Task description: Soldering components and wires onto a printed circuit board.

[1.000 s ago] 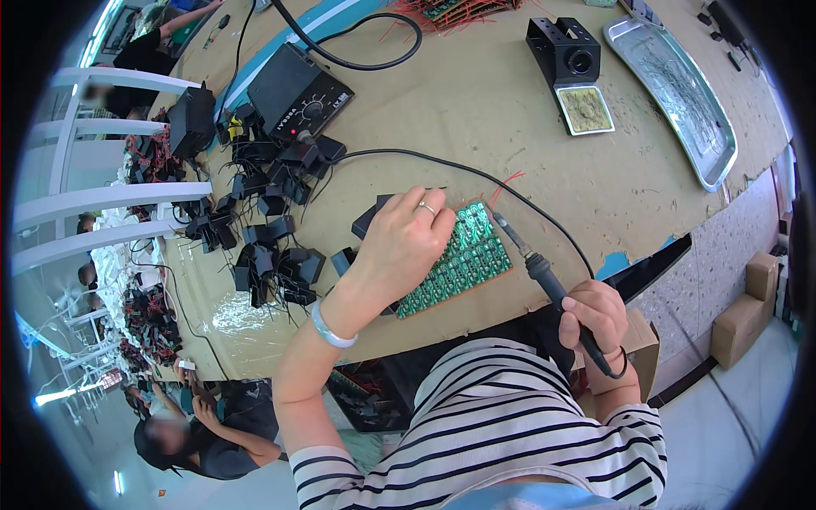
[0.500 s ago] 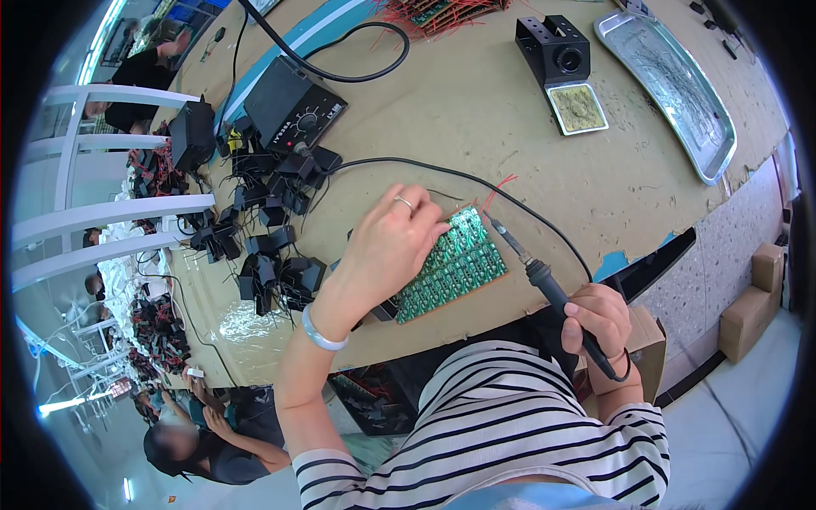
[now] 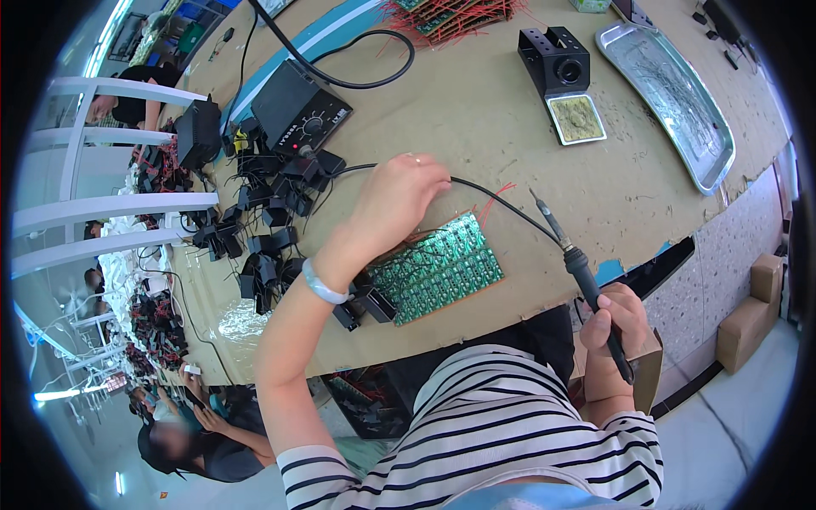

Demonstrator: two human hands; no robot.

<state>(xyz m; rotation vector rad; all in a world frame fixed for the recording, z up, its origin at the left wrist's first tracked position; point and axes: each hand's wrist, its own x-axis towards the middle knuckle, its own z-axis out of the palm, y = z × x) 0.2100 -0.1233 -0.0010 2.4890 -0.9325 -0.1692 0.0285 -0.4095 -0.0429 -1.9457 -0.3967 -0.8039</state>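
A green circuit board (image 3: 455,270) lies flat near the table's front edge, with rows of solder joints and thin red wires at its far corner. Just beyond its far left edge, my left hand (image 3: 398,197) hovers with fingers curled together; whatever they may pinch is hidden. My right hand (image 3: 619,320) grips a black soldering iron (image 3: 585,276) by its handle, right of the board. The iron's tip points up and away, apart from the board. Small black housings (image 3: 372,303) with dark wires sit against the board's left side.
A black soldering station (image 3: 297,110) and a heap of black housings (image 3: 276,191) stand on the left. Far right are an iron holder (image 3: 554,61) with a sponge dish (image 3: 578,119) and a metal tray (image 3: 714,161). Red-wired boards (image 3: 450,21) are stacked at the back. Another person (image 3: 221,442) sits lower left.
My left hand has lifted off the board and moved away toward the table's far side. My right hand has drawn the soldering iron rightward, away from the board's corner.
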